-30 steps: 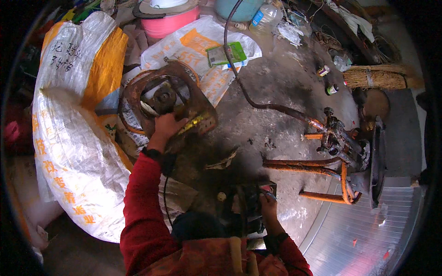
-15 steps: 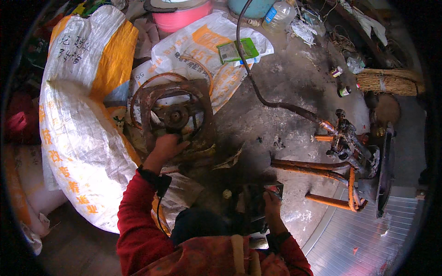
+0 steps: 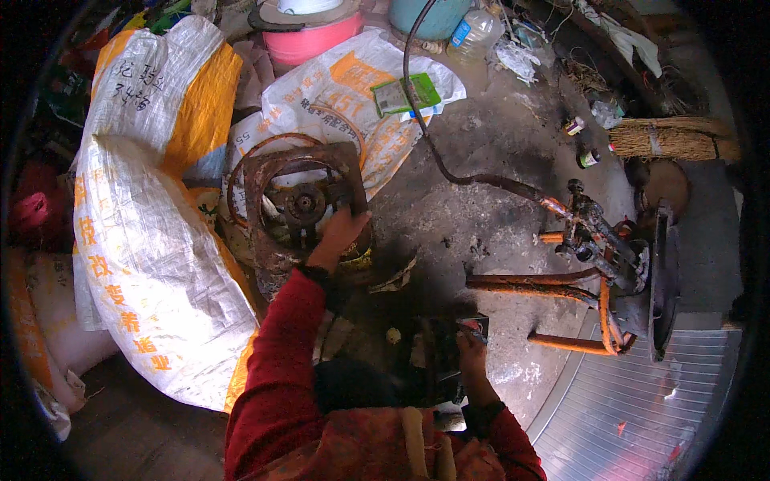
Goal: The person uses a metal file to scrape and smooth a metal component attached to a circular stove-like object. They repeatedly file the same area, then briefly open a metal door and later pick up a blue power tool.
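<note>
My left hand (image 3: 341, 237) reaches over the right side of a rusty square metal frame (image 3: 258, 210) with a round opening and a hub (image 3: 305, 204) in its middle. Its fingers are bent together against that side, with the thumb sticking out to the right; whatever they grip is hidden. Lower right, my right hand (image 3: 473, 353) is closed at the edge of a dark box-shaped object (image 3: 437, 341) in front of my lap. Shadow hides what its fingers hold. A thin rusty ring (image 3: 234, 188) lies around the frame's left side.
White-and-orange woven sacks (image 3: 152, 264) lie at left and under the frame. An orange tubular metal stand (image 3: 553, 284) lies on its side at right, beside a ribbed metal sheet (image 3: 642, 409). A dark hose (image 3: 449, 164) crosses the floor. Behind are a pink tub (image 3: 313, 40) and a straw bundle (image 3: 674, 138).
My left hand has moved right and slightly away from me, from below the hub to the frame's right side. My right hand stays at the dark object. The view has shifted slightly.
</note>
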A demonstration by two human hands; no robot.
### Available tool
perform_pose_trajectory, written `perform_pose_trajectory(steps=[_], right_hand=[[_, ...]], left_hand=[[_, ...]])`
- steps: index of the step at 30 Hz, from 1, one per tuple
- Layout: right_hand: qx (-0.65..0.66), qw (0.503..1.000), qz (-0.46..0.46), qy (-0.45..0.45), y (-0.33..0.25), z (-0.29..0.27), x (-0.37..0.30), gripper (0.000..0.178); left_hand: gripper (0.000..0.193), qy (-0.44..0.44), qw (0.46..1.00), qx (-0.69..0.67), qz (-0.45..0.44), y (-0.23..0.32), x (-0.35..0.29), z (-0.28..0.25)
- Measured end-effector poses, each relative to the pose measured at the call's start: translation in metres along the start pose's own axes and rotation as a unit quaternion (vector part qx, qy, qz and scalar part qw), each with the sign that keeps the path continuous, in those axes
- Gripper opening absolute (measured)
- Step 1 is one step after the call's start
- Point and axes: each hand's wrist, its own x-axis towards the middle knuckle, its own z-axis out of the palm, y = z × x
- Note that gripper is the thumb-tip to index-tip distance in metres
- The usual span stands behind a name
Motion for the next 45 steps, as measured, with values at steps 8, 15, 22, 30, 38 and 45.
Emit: perform_pose_trajectory(steps=[8,15,22,30,38,45], right_hand=[[0.103,0.993,0.052,0.004,-0.005,-0.014,-0.023,0.024],[0.154,0.986,0.068,-0.015,-0.011,-0.035,-0.026,0.029],[0.144,0.979,0.140,-0.034,-0.029,-0.035,-0.024,0.019],[0.258,0.952,0.123,-0.108,-0.057,-0.027,-0.089,0.024],[0.149,0.953,0.251,-0.083,-0.103,-0.156,-0.181,0.031],[0.084,0.960,0.267,-0.011,-0.122,-0.268,-0.283,0.034]], left_hand=[[0.075,-0.023,0.998,-0.046,-0.031,-0.007,0.003,-0.005],[0.065,0.013,0.988,-0.152,-0.032,0.038,-0.058,-0.098],[0.051,0.017,0.933,-0.342,-0.114,0.115,-0.106,-0.174],[0.044,-0.044,0.888,-0.428,-0.159,0.191,-0.152,-0.232],[0.045,-0.105,0.860,-0.468,-0.172,0.238,-0.231,-0.295],[0.035,-0.154,0.870,-0.429,-0.190,0.291,-0.310,-0.364]])
